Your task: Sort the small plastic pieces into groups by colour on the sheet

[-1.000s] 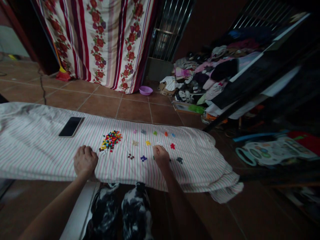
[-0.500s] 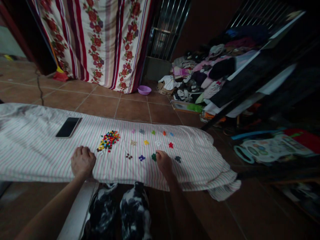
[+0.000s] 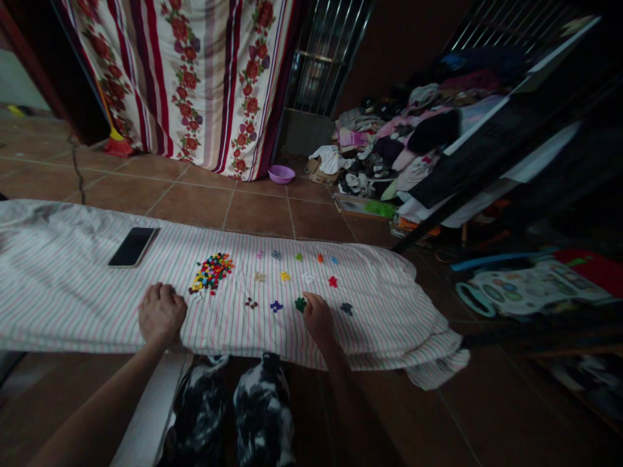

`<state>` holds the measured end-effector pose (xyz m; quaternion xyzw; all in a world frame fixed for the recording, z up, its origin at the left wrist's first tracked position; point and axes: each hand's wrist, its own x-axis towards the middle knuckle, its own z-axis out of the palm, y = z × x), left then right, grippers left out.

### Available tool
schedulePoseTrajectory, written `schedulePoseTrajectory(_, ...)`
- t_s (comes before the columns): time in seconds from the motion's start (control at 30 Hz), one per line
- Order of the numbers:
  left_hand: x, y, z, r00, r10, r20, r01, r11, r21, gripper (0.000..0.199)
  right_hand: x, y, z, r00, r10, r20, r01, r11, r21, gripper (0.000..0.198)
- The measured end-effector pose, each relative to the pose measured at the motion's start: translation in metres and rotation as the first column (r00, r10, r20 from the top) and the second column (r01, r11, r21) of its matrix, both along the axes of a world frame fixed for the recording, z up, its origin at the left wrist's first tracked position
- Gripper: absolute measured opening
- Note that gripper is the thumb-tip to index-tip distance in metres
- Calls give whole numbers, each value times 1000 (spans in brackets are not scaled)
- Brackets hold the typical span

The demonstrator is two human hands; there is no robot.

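My left hand (image 3: 162, 314) rests palm down on the striped cloth (image 3: 97, 305), its fingers loosely bent and slightly apart, with nothing visible in them. Just beyond it lies a mixed pile of small coloured pieces (image 3: 213, 271), with a few white pieces (image 3: 197, 296) at its near edge. My right hand (image 3: 319, 319) is at the dark green pieces (image 3: 300, 303) in the nearest row, fingers closed and fingertips against that cluster; what they pinch, if anything, is hidden. Sorted clusters lie around, including purple pieces (image 3: 276, 306), dark grey pieces (image 3: 346, 309), red pieces (image 3: 333, 281) and yellow pieces (image 3: 285, 276).
A phone (image 3: 133, 247) lies on the cloth at the left. Beyond on the tiled floor stand a purple basin (image 3: 281, 174) and a heap of clothes (image 3: 389, 143). A floral curtain (image 3: 209, 84) hangs behind. My knees (image 3: 263, 408) are below the cloth's front edge.
My right hand's fingers have shifted very slightly at the dark green cluster, showing a little more of it. My left hand has stayed in place.
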<state>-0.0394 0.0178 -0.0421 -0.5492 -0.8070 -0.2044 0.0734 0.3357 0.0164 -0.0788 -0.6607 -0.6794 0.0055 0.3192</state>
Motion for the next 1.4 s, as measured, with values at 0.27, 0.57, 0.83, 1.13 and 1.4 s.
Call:
schedulePoseTrajectory(0.27, -1, 1, -2, 1000, -2, -3, 2, 1000, 6, 32, -3, -5, -2, 993, 114, 17, -114, 993, 42, 32)
schedulePoseTrajectory(0.57, -2, 2, -5, 1000, 2, -2, -1, 999, 32, 32, 0, 1, -6, 992, 90, -93, -82, 992, 92, 37)
schedulePoseTrajectory(0.83, -3, 3, -4, 1000, 2, 5, -2, 1000, 7, 33, 3, 5, -10, 995, 90, -42, -87, 994, 70, 36)
schedulePoseTrajectory(1.13, -5, 3, -9, 1000, -10, -12, 11, 999, 34, 32, 1, 3, -5, 995, 48, -84, -45, 998, 31, 38)
schedulePoseTrajectory(1.4, -5, 3, -9, 1000, -15, 11, 15, 1000, 23, 30, -1, 6, 13, 996, 21, -87, -15, 997, 72, 37)
